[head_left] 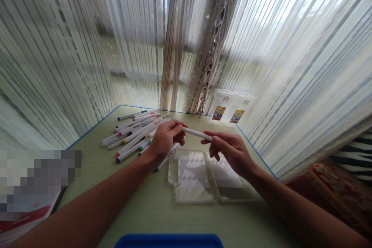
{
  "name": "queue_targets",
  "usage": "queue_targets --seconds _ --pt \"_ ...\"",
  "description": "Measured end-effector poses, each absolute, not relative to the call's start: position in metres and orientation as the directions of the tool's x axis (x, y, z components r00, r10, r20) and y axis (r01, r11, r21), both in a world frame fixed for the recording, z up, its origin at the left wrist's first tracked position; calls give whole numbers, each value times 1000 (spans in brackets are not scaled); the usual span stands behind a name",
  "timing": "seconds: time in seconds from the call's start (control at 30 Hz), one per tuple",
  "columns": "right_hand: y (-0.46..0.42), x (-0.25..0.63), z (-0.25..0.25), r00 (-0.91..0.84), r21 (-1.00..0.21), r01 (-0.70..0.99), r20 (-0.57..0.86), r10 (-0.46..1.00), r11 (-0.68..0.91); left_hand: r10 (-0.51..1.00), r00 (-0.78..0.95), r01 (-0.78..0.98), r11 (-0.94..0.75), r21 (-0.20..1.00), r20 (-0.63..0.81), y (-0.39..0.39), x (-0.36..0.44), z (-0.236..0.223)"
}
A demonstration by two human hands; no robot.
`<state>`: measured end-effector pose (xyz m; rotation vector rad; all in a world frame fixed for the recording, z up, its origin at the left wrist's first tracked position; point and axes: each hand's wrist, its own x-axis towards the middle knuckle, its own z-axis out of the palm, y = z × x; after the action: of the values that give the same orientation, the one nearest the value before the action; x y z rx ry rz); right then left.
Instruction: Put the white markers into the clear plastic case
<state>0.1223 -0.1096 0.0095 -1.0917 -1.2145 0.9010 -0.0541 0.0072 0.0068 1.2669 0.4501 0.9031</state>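
Observation:
A white marker [197,133] is held between both hands above the table. My left hand [167,137] pinches its left end, and the fingers cover the tip there. At the other end my right hand [231,149] grips it between thumb and fingers. Below the hands lies a clear plastic case [193,176], opened flat, with its hinge running between the two halves and white sheets showing inside. Beside my left hand spreads a loose pile of white markers [135,135] with caps in several colours; my left wrist hides part of it.
Two clear plastic cases [225,108] with yellow and blue labels stand at the back right. A blue object [170,241] shows at the near edge of the green table [139,209]. String curtains [139,46] hang behind. A patterned red cloth [328,190] lies at right.

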Motion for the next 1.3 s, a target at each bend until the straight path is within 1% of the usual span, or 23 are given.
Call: queue_targets --seconds 0.13,0.27,0.47,0.63,0.73,0.83,1.0,1.13,1.2,1.3 --pt "-110 122 10 103 -961 -13 275 956 278 793 586 -350 63 935 166 9 -54 7" --pt "-112 120 10 76 -949 21 316 946 315 808 569 -364 77 928 156 9 -54 7" --pt "-113 118 12 26 -942 63 332 943 330 816 558 -381 91 920 150 9 -55 8" --pt "-113 118 11 11 -939 48 342 940 341 822 549 -384 85 919 153 10 -54 7" --pt "-111 119 10 54 -945 1 327 944 327 821 552 -374 86 924 148 10 -54 7" --pt "-108 120 10 136 -949 -20 308 942 313 811 564 -359 73 931 154 9 -53 9" --pt "-103 123 8 273 -950 72 313 910 305 775 597 -324 -7 946 210 8 -53 8" --pt "-100 127 5 319 -951 121 308 896 284 737 629 -310 -54 949 247 8 -52 5" --pt "-100 129 4 333 -956 102 292 896 274 727 640 -304 -59 951 250 8 -52 4" --pt "-98 130 4 350 -966 22 250 903 259 712 661 -317 -21 948 237 5 -53 5"
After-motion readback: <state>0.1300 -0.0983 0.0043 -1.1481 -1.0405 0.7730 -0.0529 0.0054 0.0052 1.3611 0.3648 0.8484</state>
